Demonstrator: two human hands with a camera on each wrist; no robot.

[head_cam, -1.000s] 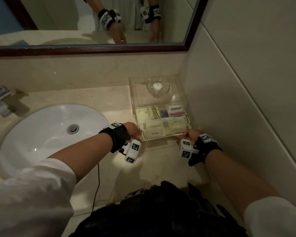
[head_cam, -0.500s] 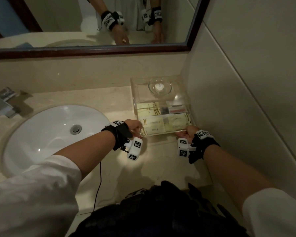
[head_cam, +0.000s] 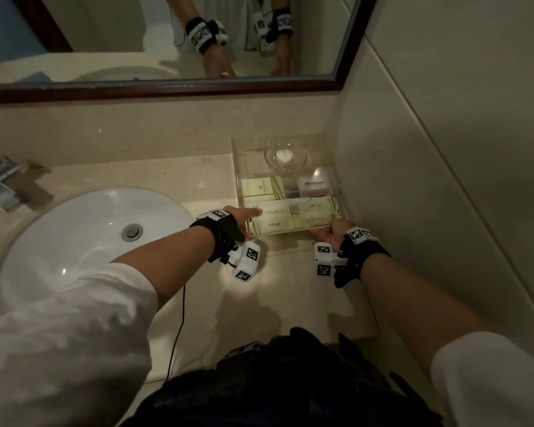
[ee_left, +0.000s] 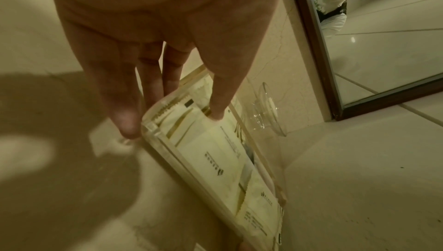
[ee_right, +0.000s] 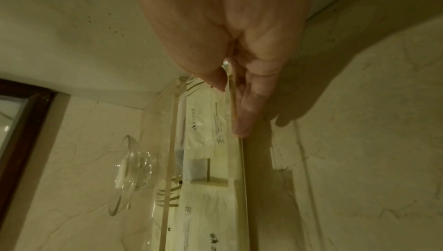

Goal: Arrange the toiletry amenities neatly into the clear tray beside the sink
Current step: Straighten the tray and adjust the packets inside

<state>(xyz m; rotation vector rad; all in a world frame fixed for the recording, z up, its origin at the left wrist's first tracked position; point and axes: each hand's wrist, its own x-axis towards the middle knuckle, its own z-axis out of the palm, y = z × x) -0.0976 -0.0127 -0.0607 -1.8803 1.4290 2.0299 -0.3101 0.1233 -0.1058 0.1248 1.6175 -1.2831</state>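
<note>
The clear tray [head_cam: 237, 167] stands on the counter in the right corner, against the tiled wall. Cream amenity packets [head_cam: 275, 221] lie flat in its front section, and more packets and a small box [head_cam: 313, 186] lie behind them. A glass dish [head_cam: 285, 155] with a small white item sits at the back. My left hand [head_cam: 244, 215] pinches the tray's front left corner [ee_left: 153, 128], thumb inside on a packet [ee_left: 215, 151], fingers outside. My right hand [head_cam: 332, 231] pinches the front wall [ee_right: 242, 179] near the right end, thumb inside, fingers outside.
A white sink basin [head_cam: 74, 241] lies to the left with a chrome faucet [head_cam: 0, 183] beyond it. A framed mirror [head_cam: 167, 35] runs along the back. The tiled wall [head_cam: 429, 180] closes the right side. Bare counter [head_cam: 284, 288] stretches in front of the tray.
Both hands have moved away from me with the tray's front edge, so the tray now sits a little farther back toward the mirror wall. Their hold on it looks the same.
</note>
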